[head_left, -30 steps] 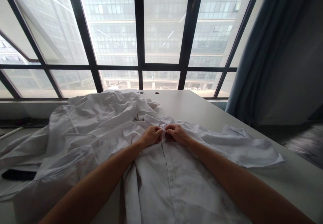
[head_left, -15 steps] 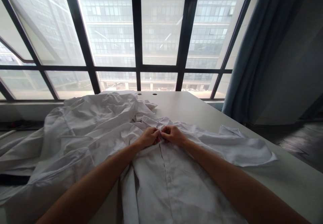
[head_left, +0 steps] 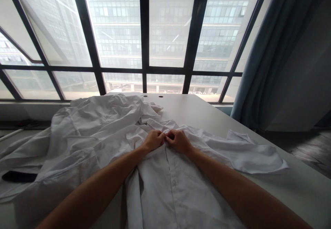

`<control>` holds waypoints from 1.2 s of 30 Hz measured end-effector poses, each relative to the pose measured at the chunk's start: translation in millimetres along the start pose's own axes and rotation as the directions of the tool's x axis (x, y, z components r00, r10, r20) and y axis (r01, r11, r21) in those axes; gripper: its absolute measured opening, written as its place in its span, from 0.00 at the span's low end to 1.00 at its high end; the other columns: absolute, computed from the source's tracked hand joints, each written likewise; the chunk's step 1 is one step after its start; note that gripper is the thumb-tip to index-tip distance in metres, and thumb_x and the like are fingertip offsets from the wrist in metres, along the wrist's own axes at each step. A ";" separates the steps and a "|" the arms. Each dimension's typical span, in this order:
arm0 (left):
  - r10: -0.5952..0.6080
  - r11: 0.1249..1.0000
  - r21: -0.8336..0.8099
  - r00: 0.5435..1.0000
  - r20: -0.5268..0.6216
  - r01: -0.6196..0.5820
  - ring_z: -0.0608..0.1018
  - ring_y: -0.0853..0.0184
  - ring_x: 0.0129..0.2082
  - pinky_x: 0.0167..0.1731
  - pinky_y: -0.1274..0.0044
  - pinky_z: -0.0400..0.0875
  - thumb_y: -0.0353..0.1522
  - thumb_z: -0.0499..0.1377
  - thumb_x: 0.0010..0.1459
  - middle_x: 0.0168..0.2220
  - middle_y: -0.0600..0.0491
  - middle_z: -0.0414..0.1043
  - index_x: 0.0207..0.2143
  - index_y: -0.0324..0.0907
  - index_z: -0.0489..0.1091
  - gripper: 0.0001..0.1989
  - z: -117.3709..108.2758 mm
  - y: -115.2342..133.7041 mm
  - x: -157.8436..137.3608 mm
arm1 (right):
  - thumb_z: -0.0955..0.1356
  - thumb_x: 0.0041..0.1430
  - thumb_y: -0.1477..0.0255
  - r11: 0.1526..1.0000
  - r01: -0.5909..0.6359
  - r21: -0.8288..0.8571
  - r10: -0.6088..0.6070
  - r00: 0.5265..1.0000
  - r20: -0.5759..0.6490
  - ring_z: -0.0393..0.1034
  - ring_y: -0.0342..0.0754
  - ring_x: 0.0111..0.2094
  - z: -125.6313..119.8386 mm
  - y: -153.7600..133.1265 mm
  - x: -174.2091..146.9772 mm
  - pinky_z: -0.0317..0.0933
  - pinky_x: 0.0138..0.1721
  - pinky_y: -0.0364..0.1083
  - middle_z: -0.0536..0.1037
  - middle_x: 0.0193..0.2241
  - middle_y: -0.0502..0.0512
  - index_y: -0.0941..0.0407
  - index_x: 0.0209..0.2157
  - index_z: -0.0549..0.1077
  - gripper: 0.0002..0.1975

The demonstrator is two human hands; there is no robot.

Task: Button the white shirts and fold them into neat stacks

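A white button-up shirt (head_left: pixel 191 187) lies front side up, its collar toward the window and one sleeve stretched out to the right. My left hand (head_left: pixel 154 139) pinches the front edge of the shirt just below the collar. Close against it, my right hand (head_left: pixel 178 140) is also closed on the placket, fingertips meeting those of the left. Whatever button or buttonhole is between the fingers is hidden. Lower on the placket a small button (head_left: pixel 174 183) shows.
A heap of crumpled white garments (head_left: pixel 90 125) covers the left of the white table (head_left: pixel 181 105). On it lies a flat black object (head_left: pixel 19 176). Behind are large framed windows; a blue-grey curtain (head_left: pixel 256 77) hangs at the right.
The whole view has shifted slightly, so the scene sits a bit farther right. Both hands stay at the same spot on the placket, with only small finger movement.
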State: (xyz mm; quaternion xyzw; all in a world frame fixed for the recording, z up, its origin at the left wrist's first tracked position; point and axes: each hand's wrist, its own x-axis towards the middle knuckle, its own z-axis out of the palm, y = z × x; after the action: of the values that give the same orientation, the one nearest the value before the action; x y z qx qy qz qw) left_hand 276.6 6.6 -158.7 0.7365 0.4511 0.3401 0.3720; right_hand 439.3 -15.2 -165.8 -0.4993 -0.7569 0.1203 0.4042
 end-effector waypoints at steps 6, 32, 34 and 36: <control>0.030 0.999 0.019 0.999 0.046 -0.031 0.66 0.72 0.16 0.21 0.80 0.60 0.34 0.52 0.60 0.15 0.58 0.65 0.23 0.39 0.68 0.14 1.9 -0.1 -0.2 | 0.67 0.51 0.67 0.919 -0.223 0.324 0.183 0.972 0.151 0.65 0.42 0.20 -1.8 9.6 4.4 0.58 0.22 0.40 0.73 0.19 0.49 0.57 0.24 0.72 0.08; 0.013 0.676 0.712 0.969 0.245 -0.189 0.53 0.48 0.67 0.62 0.49 0.41 0.50 0.46 0.65 0.67 0.44 0.53 0.65 0.47 0.57 0.31 -29.2 -30.2 33.8 | 0.52 0.59 0.38 0.766 -0.207 -0.609 0.497 0.791 0.356 0.27 0.59 0.70 -16.2 34.1 35.9 0.26 0.64 0.66 0.38 0.70 0.60 0.55 0.70 0.43 0.48; 0.021 0.677 0.712 0.972 0.233 -0.186 0.54 0.50 0.67 0.62 0.50 0.41 0.46 0.45 0.67 0.67 0.46 0.54 0.66 0.48 0.56 0.28 -33.0 -37.0 45.2 | 0.51 0.59 0.39 0.765 -0.190 -0.615 0.479 0.806 0.347 0.28 0.59 0.69 -10.8 42.5 47.7 0.27 0.64 0.65 0.39 0.70 0.60 0.55 0.70 0.44 0.47; 0.016 0.680 0.715 0.979 0.204 -0.160 0.54 0.50 0.67 0.63 0.51 0.41 0.44 0.44 0.68 0.67 0.46 0.54 0.66 0.48 0.56 0.27 -35.4 -42.5 53.5 | 0.51 0.60 0.39 0.770 -0.164 -0.616 0.445 0.830 0.335 0.30 0.59 0.69 -5.5 51.5 58.2 0.28 0.64 0.65 0.41 0.70 0.60 0.55 0.70 0.45 0.46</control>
State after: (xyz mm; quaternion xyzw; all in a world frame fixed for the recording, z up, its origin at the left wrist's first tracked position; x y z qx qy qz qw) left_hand 248.9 77.7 -168.8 0.8720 0.4772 0.0822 0.0713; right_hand 467.1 57.5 -163.9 -0.6715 -0.7371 0.0732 0.0202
